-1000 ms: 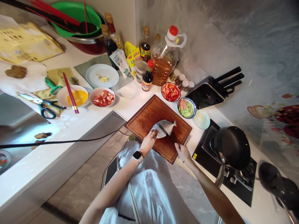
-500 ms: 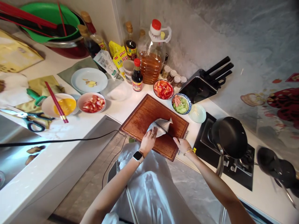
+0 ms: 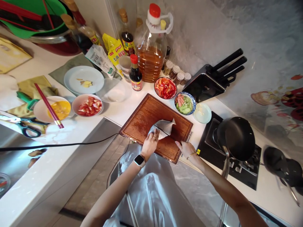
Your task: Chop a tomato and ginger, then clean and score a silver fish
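At the frame's centre, the left hand (image 3: 151,142) lies flat and open, fingers pressing a pale grey fish (image 3: 163,128) down onto the reddish-brown wooden chopping board (image 3: 144,121). The right hand (image 3: 186,148) is closed around a thin dark knife (image 3: 169,136) whose blade touches the fish. The fish looks whole, so cutting seems barely begun. A white bowl of chopped tomato (image 3: 87,106), left of the board, appears already prepared.

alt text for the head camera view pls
A person's left hand presses a pale fish onto a wooden cutting board while the right hand holds a knife against it. Bowls of chopped vegetables and a black pan sit nearby.
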A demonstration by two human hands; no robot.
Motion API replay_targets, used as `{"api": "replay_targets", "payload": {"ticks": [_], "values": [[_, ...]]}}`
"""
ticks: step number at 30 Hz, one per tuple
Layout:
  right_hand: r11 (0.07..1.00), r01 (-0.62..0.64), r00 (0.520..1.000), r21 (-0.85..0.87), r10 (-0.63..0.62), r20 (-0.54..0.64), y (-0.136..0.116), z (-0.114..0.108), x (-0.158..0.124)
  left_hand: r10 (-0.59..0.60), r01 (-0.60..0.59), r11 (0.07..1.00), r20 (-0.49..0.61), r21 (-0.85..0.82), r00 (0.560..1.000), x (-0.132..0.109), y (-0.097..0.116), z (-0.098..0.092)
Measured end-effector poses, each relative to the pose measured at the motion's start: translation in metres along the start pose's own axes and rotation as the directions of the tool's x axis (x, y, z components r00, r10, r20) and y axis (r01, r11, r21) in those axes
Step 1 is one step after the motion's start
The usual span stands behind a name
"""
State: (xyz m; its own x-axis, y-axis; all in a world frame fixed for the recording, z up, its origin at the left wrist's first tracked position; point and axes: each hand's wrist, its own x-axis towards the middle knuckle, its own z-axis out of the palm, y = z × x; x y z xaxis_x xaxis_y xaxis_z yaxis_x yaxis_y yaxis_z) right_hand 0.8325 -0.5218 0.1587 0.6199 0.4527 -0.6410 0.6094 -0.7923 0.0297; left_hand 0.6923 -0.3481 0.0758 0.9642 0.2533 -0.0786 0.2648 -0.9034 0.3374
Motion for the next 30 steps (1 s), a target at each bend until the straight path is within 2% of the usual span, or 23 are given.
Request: {"api": "replay_targets", "payload": {"ticks": [4, 7, 11, 13, 17, 19, 22, 26, 30], "values": [[1.0, 0.0, 1.0, -0.015, 0.0, 0.004, -0.005, -0.004, 0.003, -0.006, 0.006, 1.0, -0.002, -0.019, 1.0, 0.0, -0.002, 0.003], [1.0, 0.009, 1.0, 0.006, -0.009, -0.002, -0.018, -0.007, 0.012, -0.005, 0.005, 1.0, -0.001, -0.006, 1.0, -0.001, -0.002, 0.004], [0.997, 0.068, 0.997, 0.044, -0.067, -0.041, -0.031, -0.005, 0.028, -0.006, 0.006, 1.0, 0.003, 0.01, 1.0, -0.001, 0.001, 0.003], [0.995, 0.081, 0.996, 0.059, -0.078, -0.047, -0.025, 0.0, 0.027, -0.015, 0.015, 1.0, 0.002, 0.018, 1.0, -0.002, 0.003, 0.001], [0.998, 0.01, 1.0, 0.054, -0.01, 0.004, 0.001, 0.012, 0.015, -0.023, 0.023, 1.0, 0.005, 0.009, 1.0, -0.001, 0.004, -0.001], [0.999, -0.007, 1.0, 0.044, 0.007, 0.016, 0.003, 0.013, 0.014, -0.012, 0.012, 1.0, 0.014, -0.007, 1.0, -0.001, 0.001, -0.002], [0.998, 0.032, 0.999, 0.056, -0.03, -0.031, -0.011, 0.011, 0.027, -0.008, 0.009, 1.0, 0.016, -0.027, 1.0, 0.0, -0.001, -0.002], [0.981, 0.147, 0.985, 0.125, -0.134, -0.108, -0.029, 0.015, 0.043, -0.002, 0.002, 1.0, 0.006, -0.001, 1.0, -0.001, 0.001, -0.001], [0.961, 0.195, 0.97, 0.194, -0.161, -0.18, -0.017, 0.026, 0.033, -0.004, 0.003, 0.998, 0.023, 0.065, 1.0, -0.001, 0.003, -0.005]]}}
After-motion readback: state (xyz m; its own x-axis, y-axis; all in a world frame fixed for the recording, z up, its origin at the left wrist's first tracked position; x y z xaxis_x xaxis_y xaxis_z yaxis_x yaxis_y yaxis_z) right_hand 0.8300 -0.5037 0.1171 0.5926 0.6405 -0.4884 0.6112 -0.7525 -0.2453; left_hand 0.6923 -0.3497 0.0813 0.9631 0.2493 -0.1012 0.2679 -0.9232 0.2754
